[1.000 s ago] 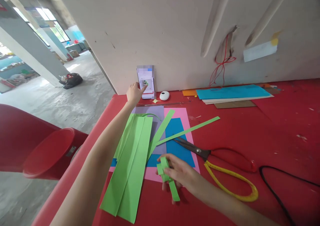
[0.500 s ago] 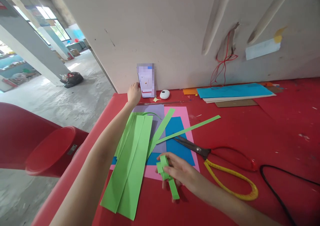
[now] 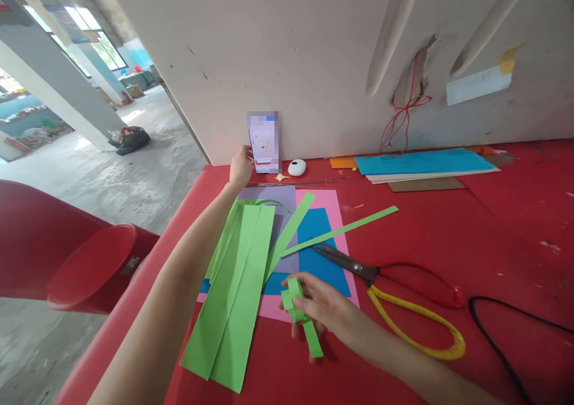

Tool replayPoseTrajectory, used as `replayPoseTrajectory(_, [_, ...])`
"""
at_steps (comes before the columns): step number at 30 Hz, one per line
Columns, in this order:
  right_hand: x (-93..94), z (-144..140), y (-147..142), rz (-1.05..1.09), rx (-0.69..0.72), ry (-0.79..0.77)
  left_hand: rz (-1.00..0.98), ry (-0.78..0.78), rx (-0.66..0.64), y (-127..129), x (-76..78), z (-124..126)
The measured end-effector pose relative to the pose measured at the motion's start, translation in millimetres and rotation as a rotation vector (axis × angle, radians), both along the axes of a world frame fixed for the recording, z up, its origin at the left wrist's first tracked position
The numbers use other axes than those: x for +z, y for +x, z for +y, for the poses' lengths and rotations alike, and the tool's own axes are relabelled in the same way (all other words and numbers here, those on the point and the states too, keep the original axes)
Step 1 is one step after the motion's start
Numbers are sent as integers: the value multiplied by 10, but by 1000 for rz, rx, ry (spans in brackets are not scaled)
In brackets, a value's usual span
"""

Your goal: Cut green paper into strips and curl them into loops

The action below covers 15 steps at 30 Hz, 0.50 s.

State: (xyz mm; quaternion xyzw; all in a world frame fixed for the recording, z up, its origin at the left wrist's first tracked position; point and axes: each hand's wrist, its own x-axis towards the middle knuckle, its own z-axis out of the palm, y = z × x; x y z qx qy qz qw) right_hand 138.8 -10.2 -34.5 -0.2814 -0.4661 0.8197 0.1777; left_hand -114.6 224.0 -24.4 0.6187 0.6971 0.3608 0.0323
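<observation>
My left hand (image 3: 241, 166) reaches across to a phone (image 3: 264, 145) that leans upright against the pale wall. Its fingers are closed at the phone's left edge, partly out of sight. Between thumb and fingers, my right hand (image 3: 320, 303) holds a folded green paper strip (image 3: 293, 300), its tail hanging down toward me. Wide green paper sheets (image 3: 237, 297) lie left of that hand, and a narrow green paper strip (image 3: 350, 229) points away to the right. Scissors (image 3: 357, 267) with one red and one yellow handle rest beside my right hand, blades slightly apart.
Pink paper (image 3: 329, 198), blue paper (image 3: 316, 225) and purple paper (image 3: 287, 261) lie under the green pieces. A white rounded object (image 3: 296, 167) sits beside the phone. Thin wires (image 3: 309, 183) lie in front. Light-blue sheets (image 3: 426, 161) are stacked along the wall; a black cable (image 3: 497, 351) curves at right.
The view has shifted very slightly. Both hands stay almost where they were, the left at the phone and the right around the folded green strip.
</observation>
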Motion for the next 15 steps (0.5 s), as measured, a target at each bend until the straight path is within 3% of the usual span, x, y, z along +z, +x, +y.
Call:
replayPoseTrajectory(5, [-4,8,-3,9,3,1,-39,-29,-34,-29,-22,23])
replayPoseTrajectory(15, [19,6,4,9,11,2,12,-29,67,113,31,-45])
